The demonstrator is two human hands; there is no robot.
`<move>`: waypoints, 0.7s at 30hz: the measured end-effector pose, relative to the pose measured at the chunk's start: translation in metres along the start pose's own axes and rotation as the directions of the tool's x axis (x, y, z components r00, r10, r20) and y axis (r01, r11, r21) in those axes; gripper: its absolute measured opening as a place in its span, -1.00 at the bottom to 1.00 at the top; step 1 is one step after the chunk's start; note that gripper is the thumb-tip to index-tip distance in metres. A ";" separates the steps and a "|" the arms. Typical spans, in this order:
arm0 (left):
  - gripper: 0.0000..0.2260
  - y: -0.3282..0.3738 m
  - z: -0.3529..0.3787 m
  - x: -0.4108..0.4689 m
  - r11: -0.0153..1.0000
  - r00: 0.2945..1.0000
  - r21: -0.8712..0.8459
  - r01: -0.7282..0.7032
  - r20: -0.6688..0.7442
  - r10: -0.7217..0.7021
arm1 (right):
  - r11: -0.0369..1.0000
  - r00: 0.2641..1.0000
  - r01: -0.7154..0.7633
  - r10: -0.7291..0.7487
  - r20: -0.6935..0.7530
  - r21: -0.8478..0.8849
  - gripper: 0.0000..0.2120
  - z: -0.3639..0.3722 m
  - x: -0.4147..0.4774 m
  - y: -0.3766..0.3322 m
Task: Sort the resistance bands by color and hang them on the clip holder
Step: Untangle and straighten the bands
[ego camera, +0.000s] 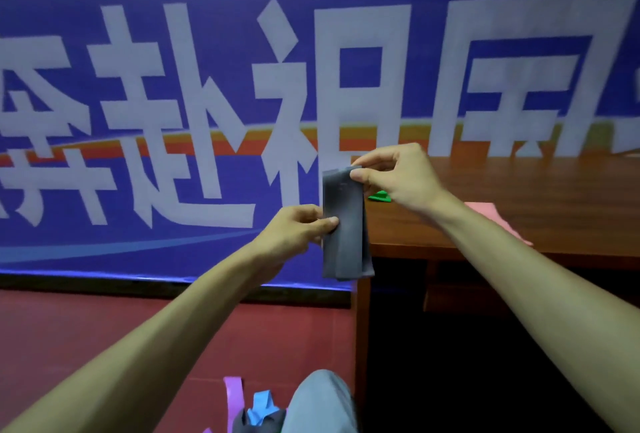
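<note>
A dark grey resistance band [346,245] hangs folded in front of me. My right hand [398,179] pinches its top edge between thumb and fingers. Lower down, my left hand [298,230] pinches its left side. A green band [380,196] lies on the wooden table [536,197], partly hidden behind my right hand. A pink band [498,221] lies on the table beside my right forearm. Purple [233,394], blue [261,406] and dark bands sit at the bottom near my knee. No clip holder is in view.
A large blue banner [207,103] with white characters fills the wall ahead. The floor [86,335] is red. The table's corner and leg [360,328] stand just right of the centre, and my grey trouser knee [318,401] shows at the bottom.
</note>
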State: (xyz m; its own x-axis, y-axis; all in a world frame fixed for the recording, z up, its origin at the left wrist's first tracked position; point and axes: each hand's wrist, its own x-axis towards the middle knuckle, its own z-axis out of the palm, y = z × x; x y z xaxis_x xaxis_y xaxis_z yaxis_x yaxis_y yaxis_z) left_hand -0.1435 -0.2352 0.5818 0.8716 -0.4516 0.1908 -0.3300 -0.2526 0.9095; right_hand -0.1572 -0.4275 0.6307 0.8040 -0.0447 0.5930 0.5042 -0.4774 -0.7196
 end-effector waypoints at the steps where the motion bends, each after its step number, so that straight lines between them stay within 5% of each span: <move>1: -0.87 0.003 0.007 0.007 1.000 0.999 0.010 0.004 0.037 -0.005 | 1.000 1.000 -0.013 0.013 -0.020 -0.014 -0.93 -0.010 0.002 0.004; 12: -0.96 0.022 0.075 0.081 0.991 0.980 -0.044 0.129 0.156 -0.121 | 0.939 0.938 -0.342 0.339 -0.076 -0.036 -0.92 -0.079 0.031 0.081; 21: -0.75 0.008 0.085 0.119 0.897 0.980 0.431 0.099 0.113 -0.163 | 0.867 0.898 -0.419 0.440 0.019 -0.268 -0.93 -0.067 0.043 0.125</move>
State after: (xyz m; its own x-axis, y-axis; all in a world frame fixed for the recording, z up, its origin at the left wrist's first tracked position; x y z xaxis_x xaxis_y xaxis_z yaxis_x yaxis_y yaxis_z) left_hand -0.0736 -0.3632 0.5807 0.8671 -0.4982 -0.0031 -0.3656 -0.6405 0.6754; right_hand -0.0811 -0.5480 0.5903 0.9497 -0.2332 0.2090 0.0158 -0.6308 -0.7758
